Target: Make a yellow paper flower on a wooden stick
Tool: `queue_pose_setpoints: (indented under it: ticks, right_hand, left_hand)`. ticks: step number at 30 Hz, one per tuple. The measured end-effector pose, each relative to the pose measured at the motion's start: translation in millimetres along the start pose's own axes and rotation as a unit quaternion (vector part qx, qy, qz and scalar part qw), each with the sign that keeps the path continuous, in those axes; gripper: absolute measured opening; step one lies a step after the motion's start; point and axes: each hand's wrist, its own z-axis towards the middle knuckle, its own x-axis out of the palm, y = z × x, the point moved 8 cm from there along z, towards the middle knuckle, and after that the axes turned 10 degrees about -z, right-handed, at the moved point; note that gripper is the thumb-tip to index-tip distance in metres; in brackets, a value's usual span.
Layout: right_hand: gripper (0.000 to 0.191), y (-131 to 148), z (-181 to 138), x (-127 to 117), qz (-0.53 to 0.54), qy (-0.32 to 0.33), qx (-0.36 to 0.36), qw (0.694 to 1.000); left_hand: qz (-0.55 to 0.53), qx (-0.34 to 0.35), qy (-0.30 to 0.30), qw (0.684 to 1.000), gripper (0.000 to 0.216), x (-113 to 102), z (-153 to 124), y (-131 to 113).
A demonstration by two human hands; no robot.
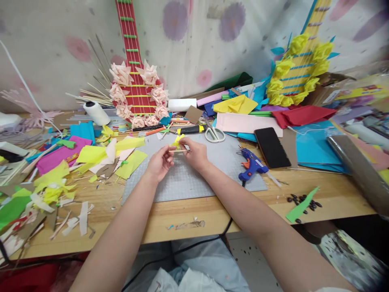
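Over the grey cutting mat (188,182), my two hands are close together. My left hand (160,162) is closed, with its thumb and finger pinching one end of a thin wooden stick (179,151). My right hand (196,153) is closed round a small piece of yellow crepe paper (178,140) near the stick's other end. Its fingers partly hide the paper, and I cannot tell whether paper and stick are joined. Just behind my right hand lie white-handled scissors (215,134) and a black-and-yellow utility knife (191,129).
A blue glue gun (253,164) and a phone (272,148) lie to the right. Dark seeds (304,200) sit near the front edge. Paper scraps (57,186) cover the left side. Behind stand a red paper guitar (138,87) and a yellow one (300,75).
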Motion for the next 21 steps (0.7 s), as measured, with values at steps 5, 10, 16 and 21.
queue_pose_setpoints:
  ticks: [5,10,16,21]
  right_hand:
    - [0.023,21,-5,-4,-0.023,-0.005,-0.138,0.99]
    - [0.025,34,-12,-9,-0.031,-0.026,-0.233,0.972]
    - [0.025,41,-15,-7,-0.037,0.006,-0.258,0.965]
    - [0.028,38,-13,-1,0.013,0.041,-0.204,0.978]
  left_hand:
    - [-0.039,-0.116,-0.046,0.991,0.028,-7,-2,13]
    - [-0.027,-0.083,-0.084,0.993,0.012,-17,3,7]
    - [0.068,0.009,-0.105,0.992,0.007,-24,6,-3]
    - [0.217,0.211,-0.123,0.945,0.02,-22,0,-27]
